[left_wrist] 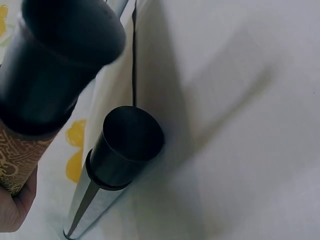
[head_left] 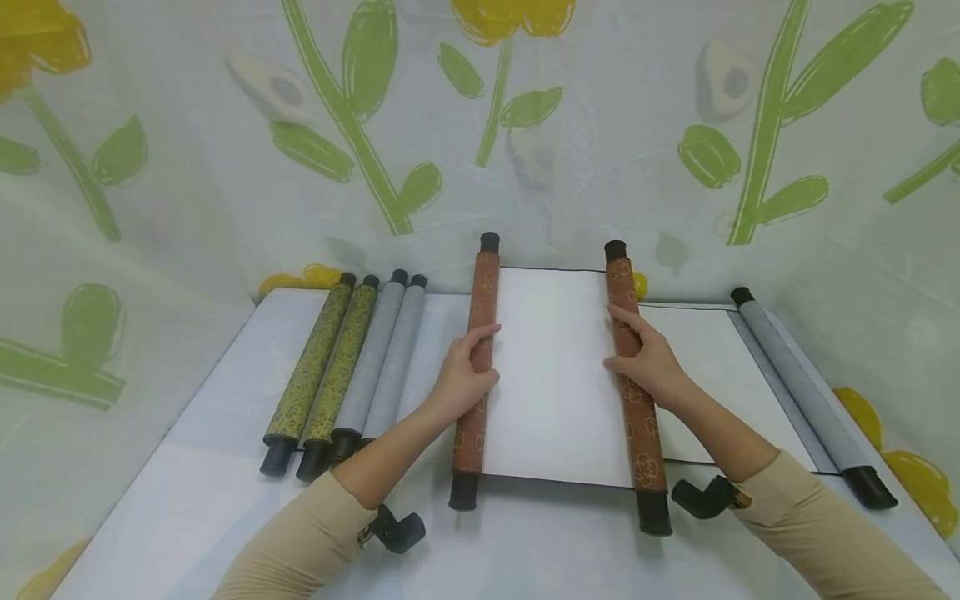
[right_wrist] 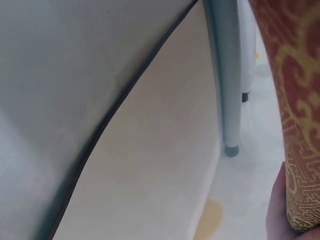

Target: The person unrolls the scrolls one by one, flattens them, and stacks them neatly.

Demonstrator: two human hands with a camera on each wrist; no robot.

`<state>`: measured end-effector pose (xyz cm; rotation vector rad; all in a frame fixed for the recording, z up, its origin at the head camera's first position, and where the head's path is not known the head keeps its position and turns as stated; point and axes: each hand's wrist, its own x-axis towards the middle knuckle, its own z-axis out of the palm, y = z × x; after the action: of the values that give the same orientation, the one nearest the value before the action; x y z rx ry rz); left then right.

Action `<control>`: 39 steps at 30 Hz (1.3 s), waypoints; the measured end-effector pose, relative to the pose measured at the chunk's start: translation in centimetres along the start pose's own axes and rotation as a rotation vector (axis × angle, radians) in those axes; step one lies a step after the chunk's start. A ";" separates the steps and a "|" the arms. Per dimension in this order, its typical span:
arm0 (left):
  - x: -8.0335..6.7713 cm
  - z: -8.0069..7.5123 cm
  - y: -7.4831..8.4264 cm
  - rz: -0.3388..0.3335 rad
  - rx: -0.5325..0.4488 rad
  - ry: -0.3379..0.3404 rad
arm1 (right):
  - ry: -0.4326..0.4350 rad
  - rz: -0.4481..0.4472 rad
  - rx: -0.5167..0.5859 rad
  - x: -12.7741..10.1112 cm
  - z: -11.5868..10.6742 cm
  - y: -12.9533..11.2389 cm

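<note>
Bright, soft, even light in all three views.

The head view is sharp in the middle, with short pale shadows under the forearms and beside the brown rollers (head_left: 480, 367) on the table (head_left: 180, 500); the straight table edges bow and splay toward the picture's corners, and the flowered backdrop (head_left: 360, 125) looks hazy, with faint sheen on its folds. The left wrist view is very close: the black end cap (left_wrist: 65, 55) is blurred, and a broad grey shadow falls diagonally across the white sheet (left_wrist: 240, 100). The right wrist view is soft throughout, the patterned roller (right_wrist: 295, 110) out of focus.
</note>
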<state>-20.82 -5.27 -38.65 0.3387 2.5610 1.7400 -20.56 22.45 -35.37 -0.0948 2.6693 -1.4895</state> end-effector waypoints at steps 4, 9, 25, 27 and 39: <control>0.0 0.0 0.0 -0.046 -0.027 0.006 | 0.000 0.002 0.020 0.0 -0.2 0.2; 0.1 0.0 0.1 -0.048 -0.022 0.012 | 0.002 0.012 0.007 0.1 -0.3 0.0; 0.4 -0.1 0.2 0.014 0.000 0.001 | -0.033 -0.018 0.023 0.0 -0.7 0.6; 0.4 -0.2 0.2 0.018 0.007 0.002 | -0.043 -0.032 0.024 -0.1 -0.8 0.7; -0.1 -0.7 -0.1 -0.013 0.032 0.006 | -0.037 -0.043 -0.032 0.0 -1.2 1.1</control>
<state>-20.83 -5.98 -38.47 0.3178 2.5920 1.6996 -20.69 24.05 -35.65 -0.1813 2.6793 -1.4425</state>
